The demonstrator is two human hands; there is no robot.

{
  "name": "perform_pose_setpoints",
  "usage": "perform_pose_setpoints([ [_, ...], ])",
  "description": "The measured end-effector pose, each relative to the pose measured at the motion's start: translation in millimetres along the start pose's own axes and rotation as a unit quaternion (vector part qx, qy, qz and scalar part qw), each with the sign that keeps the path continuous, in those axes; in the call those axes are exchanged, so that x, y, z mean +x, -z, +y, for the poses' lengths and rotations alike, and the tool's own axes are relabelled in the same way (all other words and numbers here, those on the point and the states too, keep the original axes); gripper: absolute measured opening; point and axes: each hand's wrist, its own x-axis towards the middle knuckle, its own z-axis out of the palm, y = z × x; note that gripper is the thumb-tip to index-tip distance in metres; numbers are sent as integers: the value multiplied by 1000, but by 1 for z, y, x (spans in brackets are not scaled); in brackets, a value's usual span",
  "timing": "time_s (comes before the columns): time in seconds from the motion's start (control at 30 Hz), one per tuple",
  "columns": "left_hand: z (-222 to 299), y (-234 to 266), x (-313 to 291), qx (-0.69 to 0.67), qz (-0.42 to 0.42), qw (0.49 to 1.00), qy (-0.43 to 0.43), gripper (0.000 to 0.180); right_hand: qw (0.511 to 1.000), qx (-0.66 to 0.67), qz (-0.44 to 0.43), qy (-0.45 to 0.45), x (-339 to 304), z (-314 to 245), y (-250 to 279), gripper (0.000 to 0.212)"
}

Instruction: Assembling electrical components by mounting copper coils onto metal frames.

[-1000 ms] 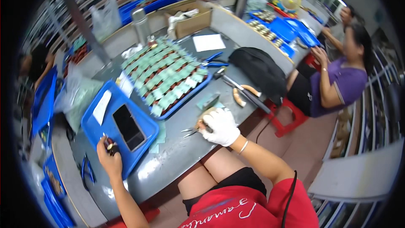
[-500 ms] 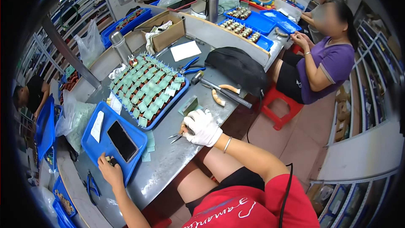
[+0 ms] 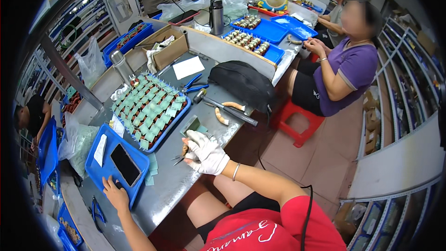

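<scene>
My right hand (image 3: 210, 156), in a white glove with some fingertips bare, is closed round small scissors (image 3: 178, 159) with tan-wrapped handles. Their metal tips point left over the grey bench. My bare left hand (image 3: 116, 196) rests at the near left edge of a blue tray (image 3: 99, 155), fingers apart; something small and dark shows at its fingers, too small to make out. A dark phone (image 3: 125, 165) and a white paper slip (image 3: 100, 150) lie in that tray. Behind it stands a blue tray full of reddish-brown parts topped with green squares (image 3: 151, 105). Beside the glove is a small green block (image 3: 189, 124).
A hammer (image 3: 227, 108), curved tan handles (image 3: 222, 116), blue-handled pliers (image 3: 194, 83) and a black bag (image 3: 241, 83) occupy the right side of the bench. More pliers (image 3: 96, 214) lie left of my hand. A person in purple (image 3: 346, 76) sits on a red stool (image 3: 299, 123).
The view has shifted, moving the bench leftward in the picture. My left hand's fingers have spread from a small dark and yellow thing. The gloved fingers have lifted and straightened somewhat, still holding the scissors.
</scene>
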Motion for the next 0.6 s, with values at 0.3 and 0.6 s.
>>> perform_pose_setpoints([
  [0.3,-10,-13,2,-17,-5,1000,-20,37,998,12,-57,-24,-124,-30,27,61],
  [0.6,-21,-22,13,6,18,999,-42,29,953,-12,-288,-87,-229,-16,62,61],
])
